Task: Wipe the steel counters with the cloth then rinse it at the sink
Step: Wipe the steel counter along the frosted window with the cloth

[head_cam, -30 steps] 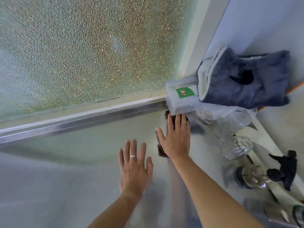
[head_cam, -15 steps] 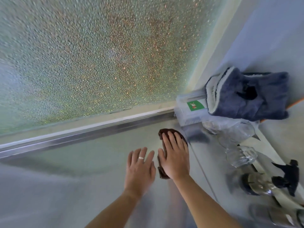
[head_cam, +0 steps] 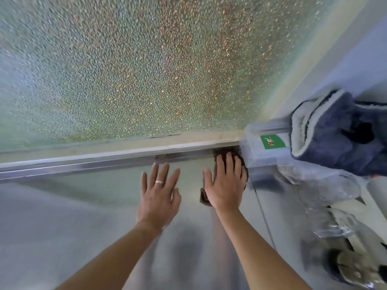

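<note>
A dark brown cloth (head_cam: 243,162) lies flat on the steel counter (head_cam: 88,197), pushed up against the metal rail at the back. My right hand (head_cam: 225,183) presses down on it with fingers spread, so only the cloth's edges show around the palm. My left hand (head_cam: 158,195), wearing a ring, rests flat and open on the bare steel just to the left, holding nothing. No sink is in view.
A pebbled glass window (head_cam: 136,65) rises behind the rail (head_cam: 104,162). At the right stand a clear plastic box with a green label (head_cam: 263,149), a folded blue towel (head_cam: 343,139), crumpled clear plastic (head_cam: 326,189) and a spray bottle (head_cam: 356,266).
My right hand has slid the cloth away from me, up to the back rail beside the plastic box. My left hand has moved forward along the counter with it.
</note>
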`<state>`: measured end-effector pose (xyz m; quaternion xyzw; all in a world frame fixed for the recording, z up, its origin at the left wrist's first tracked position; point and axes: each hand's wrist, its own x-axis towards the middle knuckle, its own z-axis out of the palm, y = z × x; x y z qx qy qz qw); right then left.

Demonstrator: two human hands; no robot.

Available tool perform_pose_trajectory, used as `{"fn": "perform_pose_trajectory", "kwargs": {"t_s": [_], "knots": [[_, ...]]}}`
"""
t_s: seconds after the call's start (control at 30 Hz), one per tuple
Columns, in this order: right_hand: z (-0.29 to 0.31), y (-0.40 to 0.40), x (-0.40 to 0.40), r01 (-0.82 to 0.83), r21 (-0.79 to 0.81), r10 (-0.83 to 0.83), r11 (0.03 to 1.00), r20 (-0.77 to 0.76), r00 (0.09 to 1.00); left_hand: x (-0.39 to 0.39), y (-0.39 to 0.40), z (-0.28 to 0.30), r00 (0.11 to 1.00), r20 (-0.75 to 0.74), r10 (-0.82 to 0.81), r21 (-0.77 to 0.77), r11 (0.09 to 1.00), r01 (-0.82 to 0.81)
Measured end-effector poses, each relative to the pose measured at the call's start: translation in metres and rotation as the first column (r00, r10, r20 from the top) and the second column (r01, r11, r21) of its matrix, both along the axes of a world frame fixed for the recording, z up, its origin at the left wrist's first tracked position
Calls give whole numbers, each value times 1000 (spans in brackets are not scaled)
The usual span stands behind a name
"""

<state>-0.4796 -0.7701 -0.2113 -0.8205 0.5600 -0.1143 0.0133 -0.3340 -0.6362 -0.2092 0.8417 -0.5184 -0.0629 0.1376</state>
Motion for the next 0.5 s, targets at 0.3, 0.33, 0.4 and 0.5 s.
{"fn": "perform_pose_trajectory", "kwargs": {"t_s": [0.3, 0.33, 0.4, 0.5], "knots": [[4, 14, 13, -204, -27, 206, 979, 64, 977, 0, 1, 1, 1000, -16, 1, -37, 999, -1], [3, 16, 15, -210, -27, 211, 977, 58, 976, 2, 2, 0, 1000, -20, -6, -40, 999, 5], [1, 20, 19, -236, -32, 238, 971, 38, 971, 6, 3, -3, 999, -29, -24, -35, 999, 23], [1, 25, 26, -261, -42, 262, 964, 25, 965, 15, 9, -6, 996, -31, -81, -23, 996, 80]]}}
